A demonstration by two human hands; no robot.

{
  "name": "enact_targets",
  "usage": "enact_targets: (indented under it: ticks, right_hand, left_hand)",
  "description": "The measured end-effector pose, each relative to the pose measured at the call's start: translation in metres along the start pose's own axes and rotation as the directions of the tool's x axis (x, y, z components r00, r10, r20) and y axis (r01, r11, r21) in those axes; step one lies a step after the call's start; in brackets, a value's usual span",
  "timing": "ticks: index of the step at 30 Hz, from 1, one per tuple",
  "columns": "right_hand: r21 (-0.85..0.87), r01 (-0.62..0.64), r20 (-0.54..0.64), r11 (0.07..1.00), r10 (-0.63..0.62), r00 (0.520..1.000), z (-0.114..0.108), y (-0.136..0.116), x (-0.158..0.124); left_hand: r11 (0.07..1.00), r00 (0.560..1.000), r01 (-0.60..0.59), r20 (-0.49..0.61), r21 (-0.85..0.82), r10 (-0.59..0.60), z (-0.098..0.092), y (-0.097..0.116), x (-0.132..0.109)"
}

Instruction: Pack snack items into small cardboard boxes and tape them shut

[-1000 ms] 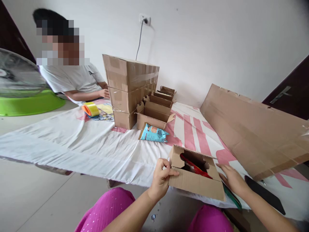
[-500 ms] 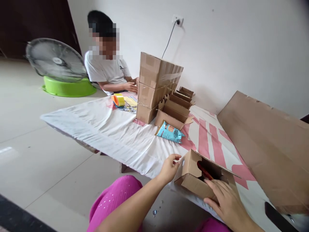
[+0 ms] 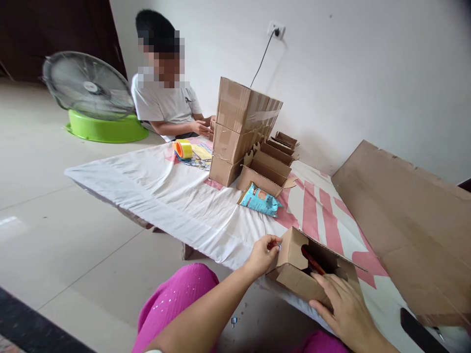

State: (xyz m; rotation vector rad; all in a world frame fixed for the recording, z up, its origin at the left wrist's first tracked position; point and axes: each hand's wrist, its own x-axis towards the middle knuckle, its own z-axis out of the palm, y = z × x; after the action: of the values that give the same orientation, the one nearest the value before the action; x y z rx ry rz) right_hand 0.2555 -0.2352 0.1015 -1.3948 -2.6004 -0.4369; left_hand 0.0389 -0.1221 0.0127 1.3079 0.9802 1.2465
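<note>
An open cardboard box [image 3: 307,284] stands at the near edge of the cloth-covered table, and a red packet [image 3: 312,261] shows partly inside it. My right hand [image 3: 342,304] grips the box's near wall, fingers over the rim and thumb outside. At the left end of the box is my left hand [image 3: 264,254], its thumb and bent fingers pinched around a small whitish spot on the cardboard, too small to make out. Beyond the box lies a blue snack packet [image 3: 260,199], apart from both hands.
Taped boxes [image 3: 230,142] are stacked mid-table, with open boxes [image 3: 262,174] beside them. A tape roll [image 3: 183,148] lies near a person [image 3: 167,105] seated across the table. A large cardboard sheet [image 3: 401,225] leans at right. A fan [image 3: 90,87] stands by a green tub [image 3: 106,128].
My left hand has moved slightly right onto the end of the box, its fingers closing at the whitish spot. My right hand stays on the near wall. The view has shifted a little.
</note>
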Motion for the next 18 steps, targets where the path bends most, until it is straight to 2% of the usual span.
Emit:
enact_targets:
  ticks: [3,6,8,10,12,14,16,18]
  right_hand:
    - [0.001,-0.004,0.012,1.000,0.004,1.000,-0.002,-0.001,0.001]
    - [0.010,0.012,0.007,1.000,-0.012,1.000,-0.006,0.000,0.005]
    - [0.020,0.030,-0.031,0.999,-0.030,0.999,-0.012,-0.001,0.009]
    - [0.075,0.012,-0.109,0.997,-0.004,0.994,-0.020,-0.008,0.013]
    - [0.203,-0.027,-0.179,0.979,0.064,0.982,-0.031,-0.022,0.015]
    - [0.352,-0.031,-0.208,0.935,0.111,0.972,-0.041,-0.040,0.018]
    - [0.446,-0.011,-0.223,0.895,0.123,0.967,-0.049,-0.057,0.021]
    - [0.490,0.007,-0.256,0.872,0.137,0.957,-0.054,-0.067,0.022]
  left_hand:
    - [1.000,0.997,-0.016,-0.078,-0.014,0.015,-0.002,0.002,0.003]
    - [0.997,0.985,-0.054,-0.164,-0.061,0.043,-0.012,0.011,0.007]
    - [0.979,0.971,-0.149,-0.209,-0.136,0.119,-0.020,0.023,0.003]
    - [0.943,0.943,-0.295,-0.206,-0.156,0.261,-0.023,0.039,-0.008]
    - [0.885,0.885,-0.460,-0.121,-0.073,0.450,-0.022,0.057,-0.027]
    - [0.783,0.783,-0.622,0.044,0.025,0.621,-0.018,0.074,-0.047]
    - [0.679,0.669,-0.733,0.229,0.047,0.707,-0.013,0.086,-0.063]
    - [0.623,0.583,-0.782,0.368,0.015,0.724,-0.009,0.091,-0.072]
